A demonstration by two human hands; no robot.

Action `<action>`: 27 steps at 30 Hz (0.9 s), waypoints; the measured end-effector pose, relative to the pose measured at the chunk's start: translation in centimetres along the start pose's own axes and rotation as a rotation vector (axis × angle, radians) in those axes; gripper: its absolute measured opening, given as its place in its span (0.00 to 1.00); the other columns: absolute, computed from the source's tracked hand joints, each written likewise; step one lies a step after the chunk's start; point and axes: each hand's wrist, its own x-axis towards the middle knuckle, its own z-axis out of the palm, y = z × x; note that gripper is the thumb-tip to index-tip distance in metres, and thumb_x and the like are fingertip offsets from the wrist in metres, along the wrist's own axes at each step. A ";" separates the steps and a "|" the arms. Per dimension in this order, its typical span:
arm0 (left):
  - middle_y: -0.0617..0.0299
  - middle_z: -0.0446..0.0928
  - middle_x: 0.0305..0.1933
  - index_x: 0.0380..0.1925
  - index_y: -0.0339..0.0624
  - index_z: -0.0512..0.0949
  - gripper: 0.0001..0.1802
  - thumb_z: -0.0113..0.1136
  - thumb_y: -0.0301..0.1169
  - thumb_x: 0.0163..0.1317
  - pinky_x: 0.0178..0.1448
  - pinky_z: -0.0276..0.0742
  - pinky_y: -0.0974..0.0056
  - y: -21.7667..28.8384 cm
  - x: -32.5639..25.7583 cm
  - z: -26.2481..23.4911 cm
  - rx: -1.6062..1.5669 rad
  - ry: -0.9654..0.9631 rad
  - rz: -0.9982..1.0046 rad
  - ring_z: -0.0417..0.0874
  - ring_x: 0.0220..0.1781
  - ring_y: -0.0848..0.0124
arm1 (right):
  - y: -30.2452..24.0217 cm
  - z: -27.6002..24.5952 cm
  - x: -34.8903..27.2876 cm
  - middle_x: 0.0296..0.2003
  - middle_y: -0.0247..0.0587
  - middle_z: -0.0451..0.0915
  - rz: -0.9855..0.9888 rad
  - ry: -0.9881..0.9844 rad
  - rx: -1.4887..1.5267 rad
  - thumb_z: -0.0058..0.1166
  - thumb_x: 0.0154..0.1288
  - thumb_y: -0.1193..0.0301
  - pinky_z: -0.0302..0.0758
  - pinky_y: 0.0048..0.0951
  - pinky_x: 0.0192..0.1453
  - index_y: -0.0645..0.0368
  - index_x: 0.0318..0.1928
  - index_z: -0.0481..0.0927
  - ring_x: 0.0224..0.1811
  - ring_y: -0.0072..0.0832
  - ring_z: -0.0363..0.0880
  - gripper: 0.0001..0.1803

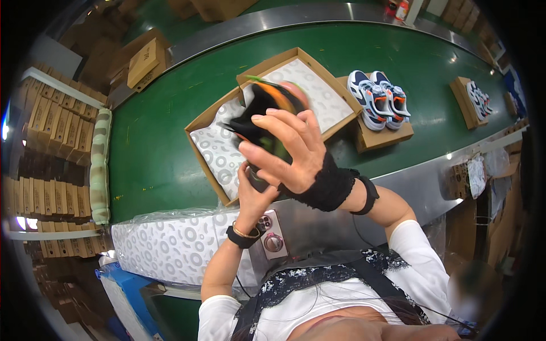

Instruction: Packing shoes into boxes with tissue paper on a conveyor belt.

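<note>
Now, left hand (257, 196): thumb and fingers pinched round the near end of the dark shoe (253, 117);
Right hand (293, 149): fingers spread over the shoe's right side; contact unclear;
Dark shoe: black, orange and green, blurred; held above the open box (267, 67);
Open box: lined with patterned paper (211, 150); on the green surface (153, 131);
Right side: white-and-navy shoes (368, 99) on a brown box (387, 138);
Near side: patterned sheets (182, 244) at left; phone (273, 227) beside the left wrist.

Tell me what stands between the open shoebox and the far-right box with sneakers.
In the head view: white-and-navy sneakers on a brown box, then green surface.
</note>
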 end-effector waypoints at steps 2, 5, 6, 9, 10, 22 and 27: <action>0.50 0.68 0.44 0.48 0.31 0.60 0.35 0.61 0.43 0.45 0.50 0.67 0.63 -3.0 2.3 -0.6 -0.073 0.070 -0.131 0.71 0.46 0.64 | -0.5 0.9 -0.3 0.41 0.46 0.72 -0.024 0.030 0.057 0.60 0.37 0.72 0.67 0.34 0.41 0.59 0.46 0.70 0.39 0.37 0.72 0.29; 0.60 0.72 0.29 0.37 0.39 0.70 0.28 0.50 0.55 0.50 0.30 0.71 0.66 -4.0 5.7 -0.3 -0.906 -0.037 -0.599 0.73 0.29 0.70 | 0.1 3.0 -6.9 0.41 0.43 0.73 0.459 -0.414 0.501 0.56 0.42 0.69 0.68 0.33 0.42 0.55 0.46 0.71 0.40 0.36 0.72 0.25; 0.61 0.71 0.28 0.37 0.41 0.70 0.29 0.47 0.57 0.51 0.27 0.71 0.65 -4.1 6.8 -0.3 -1.007 -0.083 -0.731 0.73 0.27 0.69 | 0.9 3.2 -9.9 0.40 0.43 0.73 0.616 -0.710 0.576 0.57 0.45 0.67 0.69 0.32 0.43 0.59 0.46 0.71 0.40 0.36 0.73 0.25; 0.58 0.71 0.34 0.40 0.43 0.69 0.31 0.44 0.60 0.51 0.34 0.72 0.59 -7.5 8.6 0.6 -1.082 -0.181 -0.852 0.74 0.33 0.61 | 2.8 4.4 -16.8 0.41 0.40 0.74 1.348 -0.891 0.863 0.58 0.48 0.57 0.69 0.26 0.45 0.62 0.50 0.67 0.41 0.30 0.73 0.32; 0.56 0.71 0.37 0.42 0.42 0.68 0.33 0.45 0.61 0.50 0.37 0.73 0.57 -8.1 8.8 0.9 -1.130 -0.260 -0.911 0.73 0.36 0.59 | 3.2 4.6 -17.4 0.41 0.37 0.74 1.595 -0.751 0.985 0.59 0.47 0.55 0.68 0.25 0.46 0.61 0.51 0.66 0.43 0.28 0.72 0.34; 0.46 0.71 0.42 0.46 0.28 0.64 0.24 0.46 0.40 0.60 0.43 0.74 0.59 -6.5 6.7 -1.8 -0.484 -0.161 -0.621 0.74 0.44 0.59 | 4.7 7.2 -19.7 0.40 0.50 0.70 1.327 -0.246 0.338 0.51 0.43 0.75 0.65 0.36 0.41 0.67 0.45 0.64 0.41 0.45 0.69 0.24; 0.57 0.72 0.42 0.46 0.31 0.67 0.32 0.34 0.53 0.62 0.43 0.68 0.64 -6.8 3.1 -4.0 -0.345 0.417 -0.442 0.73 0.43 0.68 | 4.0 3.4 -20.1 0.55 0.40 0.63 0.457 -0.329 -0.245 0.43 0.49 0.76 0.58 0.45 0.47 0.49 0.52 0.66 0.53 0.38 0.62 0.26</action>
